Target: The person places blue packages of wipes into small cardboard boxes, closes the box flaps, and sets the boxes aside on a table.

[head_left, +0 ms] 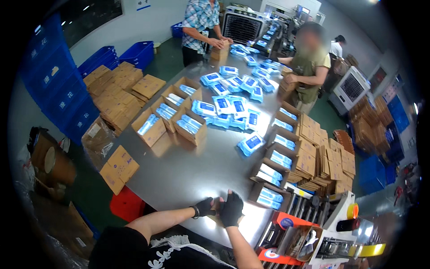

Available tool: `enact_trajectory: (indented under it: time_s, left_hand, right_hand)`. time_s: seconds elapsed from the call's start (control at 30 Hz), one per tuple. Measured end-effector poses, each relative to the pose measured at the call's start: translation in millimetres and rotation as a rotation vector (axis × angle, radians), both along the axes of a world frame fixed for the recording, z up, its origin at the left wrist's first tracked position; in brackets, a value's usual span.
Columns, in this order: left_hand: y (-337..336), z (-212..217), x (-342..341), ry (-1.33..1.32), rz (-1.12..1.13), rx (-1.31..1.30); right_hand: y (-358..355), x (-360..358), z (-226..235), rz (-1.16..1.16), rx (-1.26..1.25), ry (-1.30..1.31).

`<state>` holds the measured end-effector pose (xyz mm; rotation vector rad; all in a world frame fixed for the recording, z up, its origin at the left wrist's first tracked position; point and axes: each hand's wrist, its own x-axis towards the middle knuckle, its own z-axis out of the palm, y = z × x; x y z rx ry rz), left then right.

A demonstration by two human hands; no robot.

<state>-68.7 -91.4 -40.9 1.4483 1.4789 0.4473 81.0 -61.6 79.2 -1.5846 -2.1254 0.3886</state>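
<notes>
Head view: left hand (205,206) and right hand (231,208), both in black fingerless gloves, are closed over a small brown carton (219,210) on the steel table (188,170); the carton is mostly hidden. Just right of the right hand, open cartons (268,197) hold blue-and-white packets. Loose blue packets (233,107) lie well ahead.

Both hands (219,207) gloved (black, fingerless), close together

The small brown thing (218,207) between the two gloved hands is mostly covered by them, too hidden to identify. The standing worker's head (199,2) is cut off by the top edge. The machine (313,244) at lower right runs off-frame.
</notes>
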Motion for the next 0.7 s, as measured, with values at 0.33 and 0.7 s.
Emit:
enact_trajectory:
  time_s: [0.33, 0.7]
  left_hand:
    - [256.9, 29.6, -226.1, 0.776, 0.104, 0.347]
    - [60.7, 32.6, -28.1, 0.895, -0.127, 0.631]
  right_hand:
    - [-77.8, 59.2, -42.4, 0.163, -0.147, -0.298]
    - [-54.2, 199.8, -46.6, 0.021, -0.005, -0.164]
